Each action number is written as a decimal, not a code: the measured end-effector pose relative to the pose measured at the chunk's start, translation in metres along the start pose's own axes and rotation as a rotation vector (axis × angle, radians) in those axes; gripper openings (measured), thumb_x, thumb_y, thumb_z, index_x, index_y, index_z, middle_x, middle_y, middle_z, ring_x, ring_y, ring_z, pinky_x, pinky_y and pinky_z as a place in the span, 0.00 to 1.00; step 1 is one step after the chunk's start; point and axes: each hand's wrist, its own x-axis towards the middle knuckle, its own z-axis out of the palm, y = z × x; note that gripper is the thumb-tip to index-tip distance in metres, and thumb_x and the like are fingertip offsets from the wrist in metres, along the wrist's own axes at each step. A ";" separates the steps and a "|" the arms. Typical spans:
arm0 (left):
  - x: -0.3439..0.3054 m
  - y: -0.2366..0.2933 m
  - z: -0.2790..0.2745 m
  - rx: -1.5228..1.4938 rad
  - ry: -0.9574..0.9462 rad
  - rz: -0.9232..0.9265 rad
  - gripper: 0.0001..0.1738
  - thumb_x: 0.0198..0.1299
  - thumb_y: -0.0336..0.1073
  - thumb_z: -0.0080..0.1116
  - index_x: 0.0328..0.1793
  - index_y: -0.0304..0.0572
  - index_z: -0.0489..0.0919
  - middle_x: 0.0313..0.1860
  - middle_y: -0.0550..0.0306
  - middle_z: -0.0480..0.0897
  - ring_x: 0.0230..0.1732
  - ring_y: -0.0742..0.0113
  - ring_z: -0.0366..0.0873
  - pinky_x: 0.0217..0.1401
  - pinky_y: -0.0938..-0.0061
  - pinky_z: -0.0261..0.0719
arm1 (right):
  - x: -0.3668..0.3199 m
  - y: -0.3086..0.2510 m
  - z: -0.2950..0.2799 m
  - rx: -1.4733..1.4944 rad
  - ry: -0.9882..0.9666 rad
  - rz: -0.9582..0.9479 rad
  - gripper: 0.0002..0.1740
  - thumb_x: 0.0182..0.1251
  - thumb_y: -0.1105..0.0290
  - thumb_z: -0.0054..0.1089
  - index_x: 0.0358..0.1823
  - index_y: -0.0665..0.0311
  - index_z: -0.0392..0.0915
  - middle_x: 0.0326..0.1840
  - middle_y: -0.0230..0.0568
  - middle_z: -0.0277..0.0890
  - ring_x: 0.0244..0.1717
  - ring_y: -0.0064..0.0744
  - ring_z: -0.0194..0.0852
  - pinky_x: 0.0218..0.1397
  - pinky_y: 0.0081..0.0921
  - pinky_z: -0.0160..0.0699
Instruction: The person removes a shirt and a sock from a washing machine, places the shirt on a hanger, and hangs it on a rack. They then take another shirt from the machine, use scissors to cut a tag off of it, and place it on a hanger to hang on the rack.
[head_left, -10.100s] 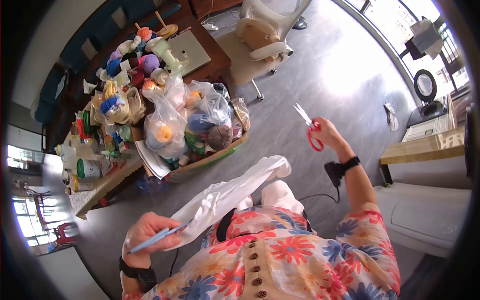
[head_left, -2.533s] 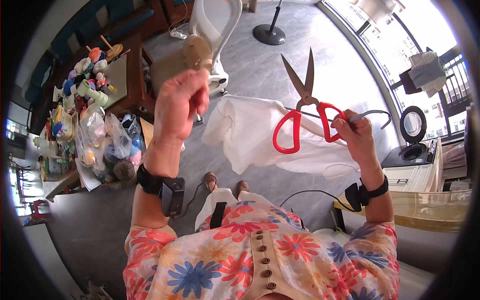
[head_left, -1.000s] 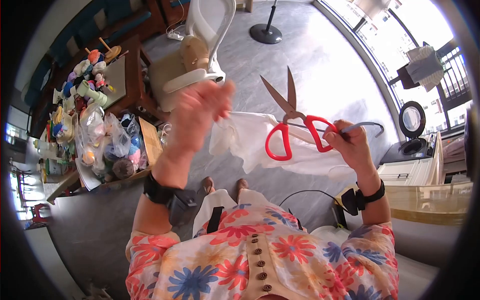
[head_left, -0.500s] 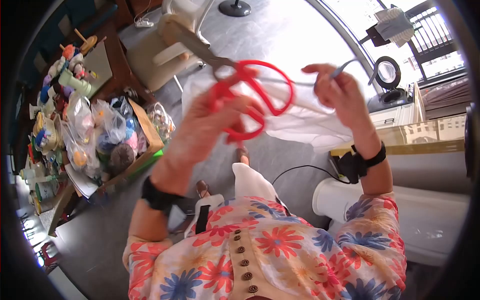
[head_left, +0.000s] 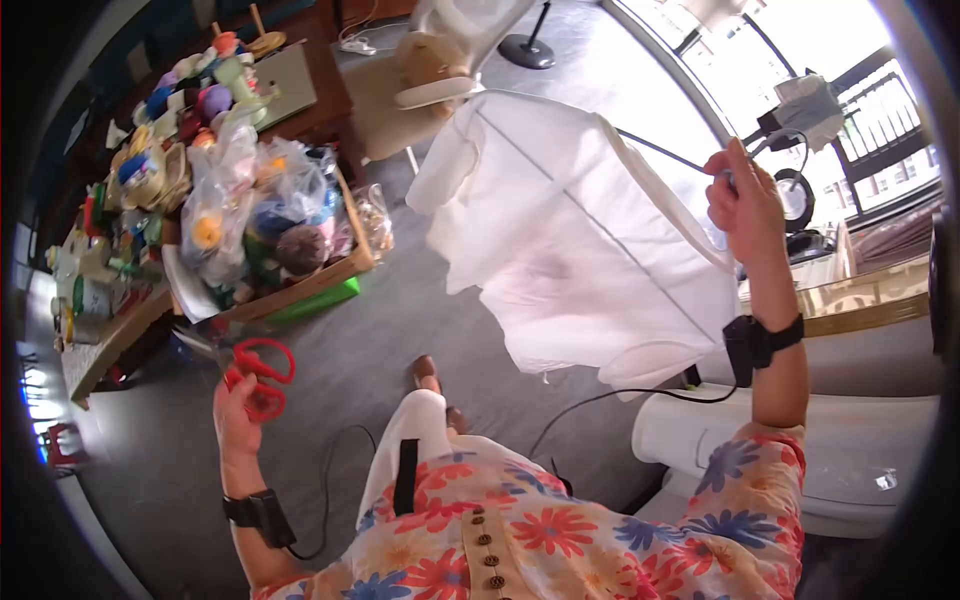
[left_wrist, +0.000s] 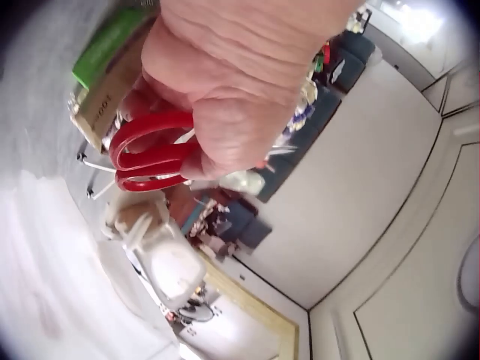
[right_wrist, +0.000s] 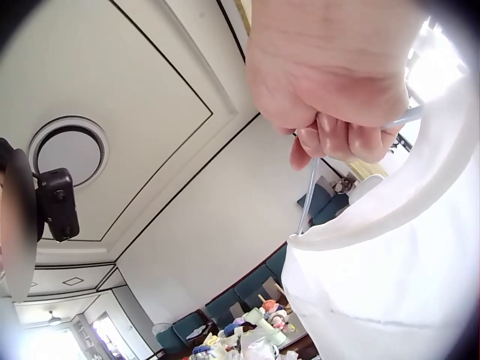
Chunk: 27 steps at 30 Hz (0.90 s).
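Note:
My left hand [head_left: 237,420] is low at the left in the head view, gripping red-handled scissors [left_wrist: 150,157] by their handles. The blades point away toward the box of yarn. My right hand [head_left: 748,205] is raised at the right, with fingers curled round a thin blue-grey clothes hanger [right_wrist: 308,196] just below its hook. From this hanger a white garment [head_left: 570,220] hangs spread out over the middle of the head view. The garment's neckline edge sits close below my right hand in the right wrist view.
A cardboard box [head_left: 352,265] with bagged yarn stands at the left, beside a table piled with yarn balls and a laptop [head_left: 285,95]. Behind the garment is a chair [head_left: 385,125]. A white cylindrical appliance [head_left: 700,430] stands at the right. Black cables [head_left: 600,400] run from both wrists.
The scissors have passed from my right hand to my left, which has dropped down and left with them. My right hand has lifted the hanger, so the white garment hangs spread in front.

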 end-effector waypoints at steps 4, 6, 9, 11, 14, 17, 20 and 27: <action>-0.014 -0.040 -0.082 -0.028 -0.049 -0.124 0.16 0.54 0.30 0.50 0.50 0.37 0.71 0.38 0.55 0.78 0.29 0.72 0.76 0.27 0.80 0.74 | -0.042 0.012 0.024 0.048 -0.050 0.059 0.22 0.67 0.54 0.44 0.25 0.65 0.71 0.07 0.21 0.47 0.07 0.10 0.38 0.09 0.14 0.33; -0.010 -0.056 -0.119 -0.037 0.023 -0.173 0.13 0.54 0.28 0.50 0.48 0.39 0.73 0.37 0.53 0.79 0.29 0.70 0.76 0.28 0.77 0.75 | -0.063 0.012 0.040 0.079 -0.008 0.115 0.22 0.67 0.53 0.44 0.25 0.65 0.71 0.07 0.21 0.47 0.07 0.11 0.39 0.09 0.14 0.33; -0.008 -0.060 -0.152 -0.140 0.082 -0.212 0.10 0.55 0.27 0.50 0.43 0.39 0.74 0.32 0.53 0.79 0.24 0.67 0.77 0.27 0.74 0.77 | -0.095 0.003 0.056 0.043 -0.023 0.095 0.20 0.68 0.56 0.44 0.25 0.64 0.70 0.08 0.22 0.48 0.08 0.11 0.41 0.10 0.14 0.36; 0.001 -0.064 -0.189 -0.178 0.042 -0.203 0.08 0.55 0.27 0.49 0.42 0.39 0.74 0.31 0.53 0.80 0.23 0.66 0.77 0.26 0.74 0.77 | -0.113 0.008 0.051 -0.254 -0.114 -0.040 0.11 0.67 0.69 0.45 0.28 0.66 0.69 0.17 0.26 0.60 0.11 0.13 0.50 0.12 0.15 0.48; 0.010 -0.051 -0.240 -0.176 0.066 -0.210 0.08 0.54 0.26 0.49 0.41 0.39 0.74 0.32 0.52 0.79 0.26 0.66 0.77 0.28 0.74 0.77 | -0.133 0.024 0.060 -0.878 0.032 -0.382 0.15 0.69 0.64 0.42 0.26 0.63 0.69 0.18 0.29 0.60 0.13 0.16 0.52 0.14 0.18 0.49; 0.030 -0.031 -0.308 -0.100 0.087 -0.202 0.10 0.53 0.25 0.49 0.43 0.40 0.73 0.34 0.51 0.79 0.30 0.66 0.77 0.32 0.74 0.78 | -0.162 -0.005 0.132 -0.412 0.077 -0.023 0.20 0.69 0.55 0.42 0.23 0.61 0.67 0.14 0.24 0.52 0.12 0.14 0.44 0.14 0.16 0.41; 0.047 -0.005 -0.367 -0.067 0.039 -0.210 0.15 0.51 0.25 0.49 0.47 0.41 0.71 0.38 0.50 0.79 0.34 0.63 0.77 0.35 0.71 0.78 | -0.185 -0.020 0.179 -0.362 0.037 0.049 0.20 0.69 0.55 0.41 0.21 0.59 0.64 0.11 0.23 0.49 0.11 0.13 0.42 0.14 0.15 0.36; 0.117 0.035 -0.484 -0.018 0.117 -0.305 0.16 0.49 0.26 0.49 0.47 0.36 0.71 0.36 0.47 0.78 0.34 0.57 0.78 0.34 0.64 0.78 | -0.222 -0.045 0.271 -0.243 -0.130 0.018 0.21 0.70 0.56 0.37 0.20 0.59 0.60 0.10 0.24 0.47 0.10 0.13 0.41 0.12 0.16 0.35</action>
